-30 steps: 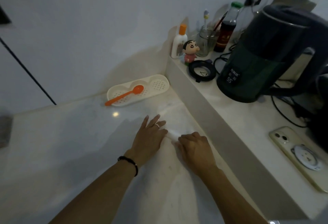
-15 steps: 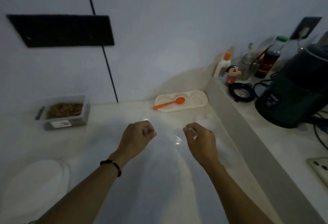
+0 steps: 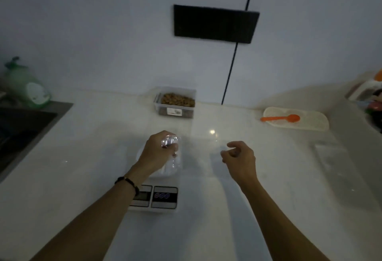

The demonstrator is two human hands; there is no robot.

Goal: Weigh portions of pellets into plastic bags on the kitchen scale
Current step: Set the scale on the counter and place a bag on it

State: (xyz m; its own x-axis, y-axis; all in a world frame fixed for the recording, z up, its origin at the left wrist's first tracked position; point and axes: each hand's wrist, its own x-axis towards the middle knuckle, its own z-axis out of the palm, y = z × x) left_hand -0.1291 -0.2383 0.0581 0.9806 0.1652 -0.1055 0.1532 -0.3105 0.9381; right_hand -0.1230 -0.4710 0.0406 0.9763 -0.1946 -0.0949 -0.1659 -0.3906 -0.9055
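Observation:
My left hand grips a bunched corner of a clear plastic bag just above the round platform of the white kitchen scale. My right hand, with curled fingers, pinches the bag's other, barely visible edge to the right of the scale. The thin film stretches between the two hands. A clear tub of brown pellets stands at the wall behind the scale. An orange spoon lies on a white perforated tray at the far right.
A dark sink sits at the left with a green bottle behind it. More clear bags lie flat on the counter at the right, beside a raised ledge. A black panel hangs on the wall.
The view has swung left, bringing the scale, pellet tub and sink into sight. Both hands lifted the bag off the counter and carried it left over the scale.

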